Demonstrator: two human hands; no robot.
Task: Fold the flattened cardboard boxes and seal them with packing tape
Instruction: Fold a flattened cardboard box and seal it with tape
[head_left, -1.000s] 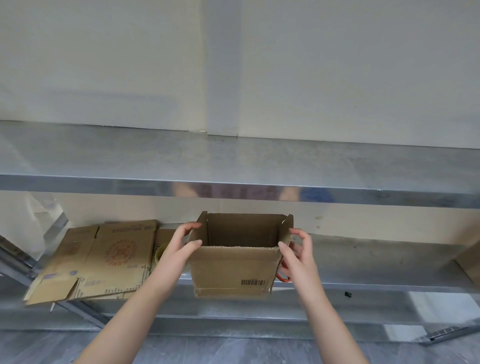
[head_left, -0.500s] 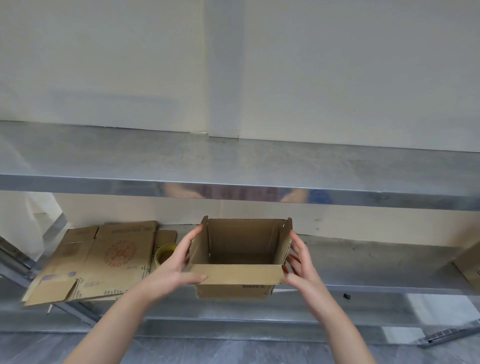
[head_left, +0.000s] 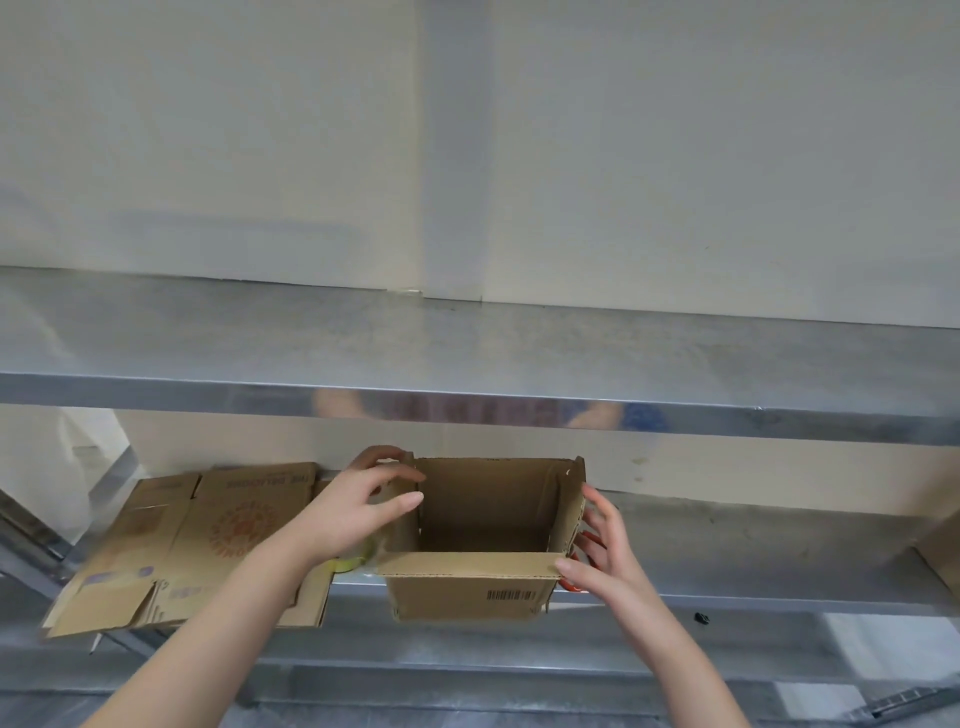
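Observation:
An unfolded brown cardboard box (head_left: 467, 597) stands with its opening up at the front edge of the lower metal shelf (head_left: 737, 551), a barcode on its front wall. My left hand (head_left: 358, 512) grips the box's left side flap, with fingers over its top edge and the thumb pointing inward. My right hand (head_left: 605, 551) touches the right flap and the front right corner with straight fingers. Under my left wrist, a yellowish tape roll (head_left: 347, 564) is partly hidden. Several flattened boxes (head_left: 208, 535) lie to the left.
A wide upper metal shelf (head_left: 467, 348) juts out above the box, close over the work space. Something orange (head_left: 571, 586) peeks out behind my right hand. Another piece of cardboard (head_left: 941, 556) shows at the right edge. A small black item (head_left: 701, 618) lies below the shelf edge.
My left hand left the front flap and moved up to the left side flap. The front flap now stays folded over. My right hand stayed beside the right flap.

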